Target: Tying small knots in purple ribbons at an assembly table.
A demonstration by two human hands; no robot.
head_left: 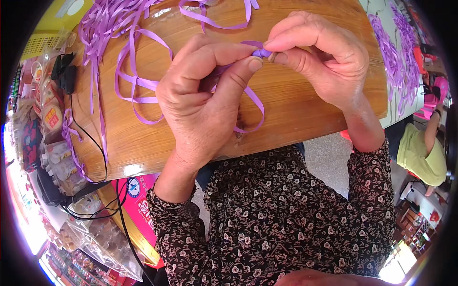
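Observation:
Both hands meet over the wooden table, pinching one small knotted bit of purple ribbon (260, 53). My left hand (202, 90) has thumb and forefinger pressed on its left side. From the right, my right hand (329, 57) grips the other end between thumb and fingertips. A loop of the same flat ribbon (257, 102) hangs below the fingers, and part of it is hidden behind my left hand. More loose loops of purple ribbon (136, 81) lie on the table left of my left hand.
A heap of purple ribbons (107, 24) covers the far left of the wooden table (296, 114). More ribbon bundles (405, 52) lie on a pale surface at right. A black cable (88, 126) runs over the left edge, near packaged goods. Another person in a yellow-green shirt (422, 155) is at right.

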